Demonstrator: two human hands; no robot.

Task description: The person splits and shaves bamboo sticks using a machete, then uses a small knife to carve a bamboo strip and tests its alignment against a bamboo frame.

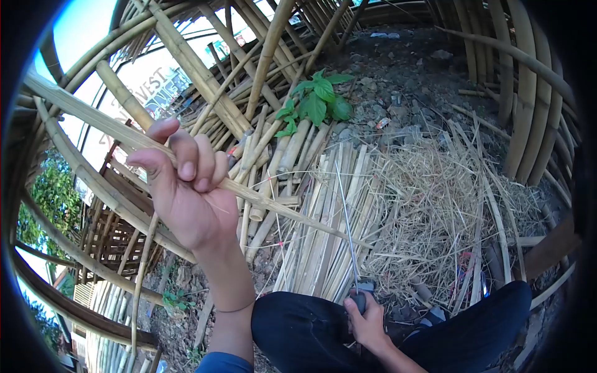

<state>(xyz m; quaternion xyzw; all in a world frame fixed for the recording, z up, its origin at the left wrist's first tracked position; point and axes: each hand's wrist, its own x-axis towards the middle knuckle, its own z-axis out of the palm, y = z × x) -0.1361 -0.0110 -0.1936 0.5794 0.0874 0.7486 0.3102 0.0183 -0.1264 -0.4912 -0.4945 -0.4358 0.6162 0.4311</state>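
Observation:
My left hand (198, 186) is raised at the left with its fingers curled round a long bamboo strip (280, 208). Thumb and forefinger stick out loosely from the grip. The strip slants from the upper left down to the right, its lower end overlapping the blade in this view. Low between my knees, my right hand (368, 320) is closed round the dark handle of a long-bladed knife (346, 217). Its thin blade points up and away from me. Beneath lies a bundle of split bamboo slats (314, 248).
A heap of bamboo shavings (429, 211) lies right of the slats. A leafy green plant (318, 102) grows beyond, beside rubble. Bamboo poles (186, 56) slant at the upper left, and curved bamboo (528, 93) stands at the right. My dark-trousered knees (298, 323) are at the bottom.

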